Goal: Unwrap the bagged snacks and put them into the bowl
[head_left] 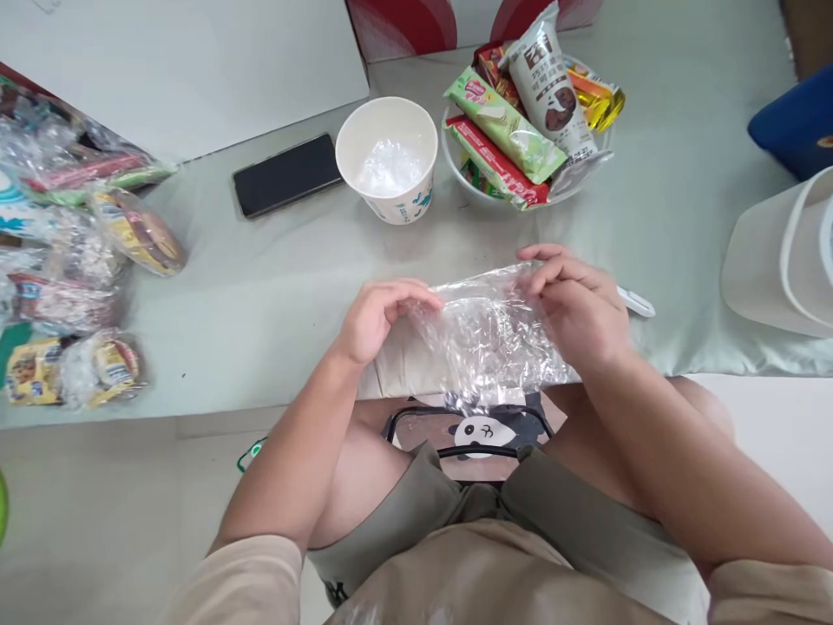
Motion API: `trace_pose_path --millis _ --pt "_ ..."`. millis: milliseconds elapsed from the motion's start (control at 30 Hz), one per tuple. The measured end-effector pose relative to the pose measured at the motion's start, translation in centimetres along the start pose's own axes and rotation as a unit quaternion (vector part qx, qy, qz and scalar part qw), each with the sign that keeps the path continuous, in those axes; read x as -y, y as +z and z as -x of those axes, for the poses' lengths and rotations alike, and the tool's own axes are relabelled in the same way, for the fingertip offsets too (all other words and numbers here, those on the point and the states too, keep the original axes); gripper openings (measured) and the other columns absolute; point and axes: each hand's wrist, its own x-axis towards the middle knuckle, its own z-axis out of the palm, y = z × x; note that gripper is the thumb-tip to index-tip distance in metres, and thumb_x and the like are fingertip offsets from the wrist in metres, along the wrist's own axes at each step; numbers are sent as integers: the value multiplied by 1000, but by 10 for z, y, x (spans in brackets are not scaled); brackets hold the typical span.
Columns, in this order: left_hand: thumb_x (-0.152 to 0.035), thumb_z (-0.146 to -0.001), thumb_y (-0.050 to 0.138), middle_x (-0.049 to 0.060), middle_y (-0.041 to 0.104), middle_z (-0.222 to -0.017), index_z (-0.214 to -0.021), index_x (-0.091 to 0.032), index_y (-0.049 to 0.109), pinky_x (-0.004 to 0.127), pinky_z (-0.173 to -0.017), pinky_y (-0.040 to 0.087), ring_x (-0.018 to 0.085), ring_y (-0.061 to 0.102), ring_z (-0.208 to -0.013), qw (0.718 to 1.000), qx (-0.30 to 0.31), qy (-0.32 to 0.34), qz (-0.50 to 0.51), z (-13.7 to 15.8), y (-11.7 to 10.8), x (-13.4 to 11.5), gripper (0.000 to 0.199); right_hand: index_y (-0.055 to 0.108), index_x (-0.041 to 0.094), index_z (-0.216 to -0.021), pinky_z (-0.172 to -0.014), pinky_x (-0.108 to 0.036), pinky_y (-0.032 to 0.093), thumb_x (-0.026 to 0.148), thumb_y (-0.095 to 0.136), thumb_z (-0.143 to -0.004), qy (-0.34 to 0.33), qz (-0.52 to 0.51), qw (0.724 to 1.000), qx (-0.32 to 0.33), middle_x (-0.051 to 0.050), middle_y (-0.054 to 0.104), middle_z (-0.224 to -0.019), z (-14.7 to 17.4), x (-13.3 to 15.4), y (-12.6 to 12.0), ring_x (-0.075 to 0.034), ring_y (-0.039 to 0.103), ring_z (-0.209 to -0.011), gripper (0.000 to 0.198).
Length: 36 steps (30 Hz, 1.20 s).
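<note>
A clear plastic bag stretches between my two hands at the table's front edge, crinkled and see-through. My left hand pinches its upper left corner with thumb and fingers. At the upper right, my right hand grips the bag's edge, some fingers lifted. Just beyond the hands stands a white paper cup with crumpled clear plastic inside. To its right, a white bowl is heaped with wrapped snacks. A white object, partly hidden, lies behind my right hand.
A black phone lies left of the cup. Packaged snacks are piled at the far left, beside a large white box. A white bin and a blue object stand at the right.
</note>
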Motion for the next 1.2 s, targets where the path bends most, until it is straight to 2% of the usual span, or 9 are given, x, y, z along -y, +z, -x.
trace_pose_path --millis 67,167,267,367,500,633,800,1033,1200 --pt "-47 -93 57 8 77 -82 -69 -21 78 35 -78 56 21 70 -82 999 -20 20 -30 3 0 -4 41 61 25 -94 -82 -37 60 25 55 -82 20 -34 999 9 -6 60 -128 0 -5 4 -19 71 -100 13" --pt "-33 -78 79 6 74 -91 -80 -21 75 31 -76 55 19 68 -87 992 -56 50 -98 9 3 -11 13 47 32 -128 -75 -32 60 32 72 -79 49 -5 998 51 -5 61 -125 2 -8 9 -16 70 -86 55" --pt "-26 -70 88 3 71 -108 -110 -27 68 29 -75 56 19 69 -95 995 -89 37 -24 11 9 -10 45 39 33 -138 -67 -31 56 35 74 -79 74 23 994 73 -1 66 -98 5 -4 13 -16 66 -75 68" --pt "-34 -65 93 3 71 -109 -121 -30 61 34 -82 59 22 72 -100 991 -33 -30 123 8 17 -4 64 45 33 -133 -70 -34 56 39 73 -80 63 0 997 44 1 65 -89 4 1 17 -18 65 -77 61" --pt "-33 -68 89 3 74 -85 -90 -19 71 28 -70 56 17 71 -80 985 -4 -105 134 1 26 2 32 57 29 -114 -72 -34 56 49 80 -73 85 -55 993 54 -1 68 -92 1 8 19 -19 67 -81 52" --pt "-33 -74 84 1 72 -74 -87 -19 74 24 -55 49 11 62 -61 992 -39 -91 72 -2 24 -1 21 62 23 -85 -57 -28 50 46 82 -76 138 -8 981 136 1 64 -70 2 14 15 -14 58 -61 32" --pt "-44 -78 84 -5 58 -56 -94 -21 70 26 -43 44 11 54 -43 993 9 -95 62 -1 14 -3 31 57 26 -96 -42 -25 38 43 74 -85 155 -27 980 120 9 53 -51 5 16 12 -11 47 -41 27" --pt "-51 -72 87 -4 52 -63 -83 -24 66 25 -44 40 9 49 -49 990 -38 -34 130 -2 14 -8 35 53 28 -78 -41 -29 37 42 72 -72 128 -152 977 76 5 51 -54 5 19 19 -13 47 -41 24" --pt "-66 -77 73 2 60 -77 -76 -21 63 27 -52 49 12 55 -62 981 1 -48 189 -1 10 -13 47 56 26 -68 -49 -32 41 47 58 -77 81 -69 993 47 -3 57 -65 2 14 12 -16 51 -54 23"
